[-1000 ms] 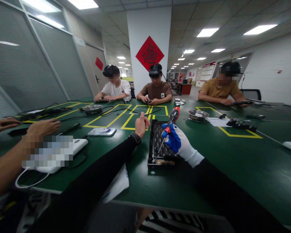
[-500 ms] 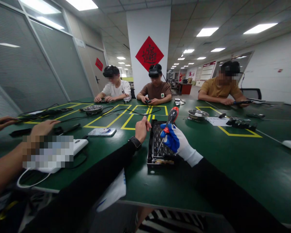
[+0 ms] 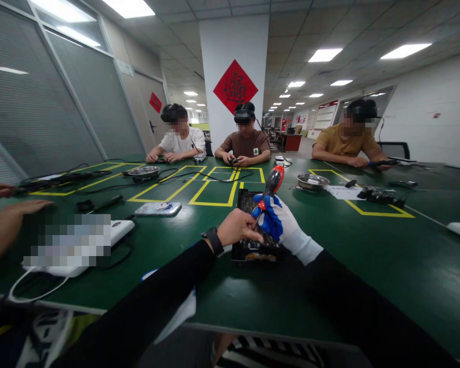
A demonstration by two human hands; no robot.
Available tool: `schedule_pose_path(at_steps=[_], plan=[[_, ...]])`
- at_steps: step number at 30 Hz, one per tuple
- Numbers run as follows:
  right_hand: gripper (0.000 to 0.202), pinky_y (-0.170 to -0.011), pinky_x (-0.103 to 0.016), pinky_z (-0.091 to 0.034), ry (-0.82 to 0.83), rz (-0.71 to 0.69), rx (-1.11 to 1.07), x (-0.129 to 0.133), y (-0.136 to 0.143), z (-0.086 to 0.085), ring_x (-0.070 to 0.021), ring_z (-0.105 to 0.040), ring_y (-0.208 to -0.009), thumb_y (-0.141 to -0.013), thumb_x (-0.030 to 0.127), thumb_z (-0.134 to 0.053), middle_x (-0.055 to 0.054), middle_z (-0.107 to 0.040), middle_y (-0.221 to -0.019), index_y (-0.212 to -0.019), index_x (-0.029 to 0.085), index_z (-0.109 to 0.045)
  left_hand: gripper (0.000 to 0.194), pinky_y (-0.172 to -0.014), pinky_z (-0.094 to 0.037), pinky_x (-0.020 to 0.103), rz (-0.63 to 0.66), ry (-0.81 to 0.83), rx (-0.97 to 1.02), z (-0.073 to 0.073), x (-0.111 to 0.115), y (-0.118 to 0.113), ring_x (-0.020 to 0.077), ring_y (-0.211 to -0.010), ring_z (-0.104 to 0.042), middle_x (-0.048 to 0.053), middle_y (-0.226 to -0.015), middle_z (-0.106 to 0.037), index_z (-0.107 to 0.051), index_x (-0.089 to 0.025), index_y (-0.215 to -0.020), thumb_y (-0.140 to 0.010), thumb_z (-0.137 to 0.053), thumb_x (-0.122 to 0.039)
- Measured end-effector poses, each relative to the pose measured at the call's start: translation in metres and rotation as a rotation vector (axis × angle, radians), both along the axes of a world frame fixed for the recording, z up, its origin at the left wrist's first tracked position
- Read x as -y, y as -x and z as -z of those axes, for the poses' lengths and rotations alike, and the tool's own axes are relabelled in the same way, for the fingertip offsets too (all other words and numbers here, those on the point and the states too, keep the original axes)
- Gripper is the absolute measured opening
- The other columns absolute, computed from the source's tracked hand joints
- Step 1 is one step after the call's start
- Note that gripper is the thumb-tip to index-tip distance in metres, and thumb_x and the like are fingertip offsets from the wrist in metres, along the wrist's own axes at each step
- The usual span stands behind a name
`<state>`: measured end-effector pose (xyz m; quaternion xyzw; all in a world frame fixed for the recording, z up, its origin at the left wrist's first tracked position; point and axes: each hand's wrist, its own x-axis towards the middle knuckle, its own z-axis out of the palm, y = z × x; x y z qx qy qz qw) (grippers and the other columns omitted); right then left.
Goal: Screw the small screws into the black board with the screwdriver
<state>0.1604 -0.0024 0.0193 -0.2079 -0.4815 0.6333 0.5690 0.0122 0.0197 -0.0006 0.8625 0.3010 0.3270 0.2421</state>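
In my gloved right hand (image 3: 274, 217) I grip a screwdriver (image 3: 275, 180) with a red and dark grey handle, its shaft slanting down to the left. The glove is white with blue on the fingers. My bare left hand (image 3: 235, 226), with a black watch (image 3: 213, 240) on the wrist, is closed around the lower end of the shaft. Whatever lies between its fingertips is too small to make out, and the screwdriver's tip is hidden. Both hands are over an open black case (image 3: 239, 253) with a dark patterned inside and an amber strip along its near edge.
A phone (image 3: 158, 208) lies to the left, near a white power bank (image 3: 118, 232) with a cable. Metal bowls (image 3: 312, 182) stand farther back, and black parts (image 3: 379, 194) lie at right. Three people sit across the green table (image 3: 348, 266); another person's arm (image 3: 7, 225) reaches in at left.
My left hand has moved down and right, from the case's far left edge to the screwdriver's shaft. My right hand stays nearly in place. The neighbour's hand at left has drawn back left.
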Motion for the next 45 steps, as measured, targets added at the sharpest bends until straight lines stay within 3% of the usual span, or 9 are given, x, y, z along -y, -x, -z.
schedule_pose_path(at_steps=[4, 13, 20, 25, 33, 40, 45], plan=[[0.024, -0.044, -0.019, -0.045, -0.03, -0.019, -0.017, -0.003, 0.001, 0.005, -0.0087, -0.055, -0.049, -0.076, 0.036, -0.055, 0.001, -0.059, -0.063, -0.092, 0.018, -0.052, 0.047, -0.04, -0.023, 0.018, 0.012, 0.109, 0.027, 0.004, 0.006, -0.006, 0.0042, -0.038, -0.035, -0.004, -0.039, -0.043, -0.046, -0.01, -0.043, -0.057, -0.065, -0.051], [0.036, -0.062, -0.028, -0.051, 0.038, -0.186, 0.048, -0.004, -0.001, 0.002, -0.014, -0.06, -0.069, -0.073, 0.038, -0.058, -0.004, -0.062, -0.079, -0.099, 0.014, -0.055, 0.043, -0.04, -0.025, 0.018, -0.03, 0.061, 0.078, 0.006, 0.009, -0.001, 0.0036, -0.037, -0.034, -0.005, -0.037, -0.041, -0.048, -0.011, -0.043, -0.063, -0.062, -0.046], [0.028, -0.052, -0.025, -0.049, 0.014, -0.048, 0.042, -0.006, 0.004, 0.009, -0.0118, -0.058, -0.054, -0.071, 0.034, -0.061, 0.001, -0.061, -0.063, -0.092, 0.019, -0.05, 0.045, -0.041, -0.026, 0.017, -0.003, 0.085, 0.117, 0.009, 0.009, -0.002, 0.0036, -0.039, -0.035, -0.005, -0.038, -0.041, -0.043, -0.011, -0.042, -0.061, -0.064, -0.046], [0.031, -0.058, -0.029, -0.051, 0.066, -0.204, 0.049, -0.006, -0.001, 0.003, -0.0148, -0.061, -0.064, -0.076, 0.039, -0.052, -0.003, -0.063, -0.071, -0.097, 0.016, -0.053, 0.042, -0.04, -0.026, 0.017, -0.026, 0.114, 0.115, 0.01, 0.008, -0.001, 0.0038, -0.038, -0.036, -0.005, -0.039, -0.043, -0.048, -0.011, -0.044, -0.062, -0.063, -0.046], [0.026, -0.053, -0.025, -0.05, 0.033, -0.06, 0.028, -0.002, 0.005, 0.006, -0.0109, -0.058, -0.055, -0.07, 0.031, -0.062, 0.002, -0.062, -0.064, -0.09, 0.019, -0.049, 0.04, -0.04, -0.028, 0.017, -0.002, 0.126, 0.112, 0.007, 0.011, -0.003, 0.0037, -0.037, -0.037, -0.004, -0.038, -0.043, -0.052, -0.01, -0.044, -0.059, -0.066, -0.044], [0.037, -0.062, -0.033, -0.051, 0.088, -0.239, 0.045, -0.007, -0.003, 0.006, -0.0153, -0.06, -0.065, -0.075, 0.039, -0.053, -0.005, -0.064, -0.074, -0.101, 0.014, -0.052, 0.036, -0.039, -0.029, 0.017, 0.024, 0.212, 0.124, 0.004, 0.014, -0.003, 0.0043, -0.036, -0.038, -0.004, -0.04, -0.046, -0.056, -0.01, -0.049, -0.058, -0.067, -0.043], [0.029, -0.057, -0.031, -0.051, 0.03, -0.165, 0.06, -0.006, 0.001, 0.005, -0.0147, -0.06, -0.063, -0.07, 0.034, -0.061, -0.002, -0.063, -0.073, -0.092, 0.016, -0.053, 0.035, -0.039, -0.03, 0.017, 0.032, 0.185, 0.114, 0.005, 0.014, -0.003, 0.0045, -0.035, -0.039, -0.004, -0.039, -0.046, -0.058, -0.01, -0.051, -0.06, -0.066, -0.042]])
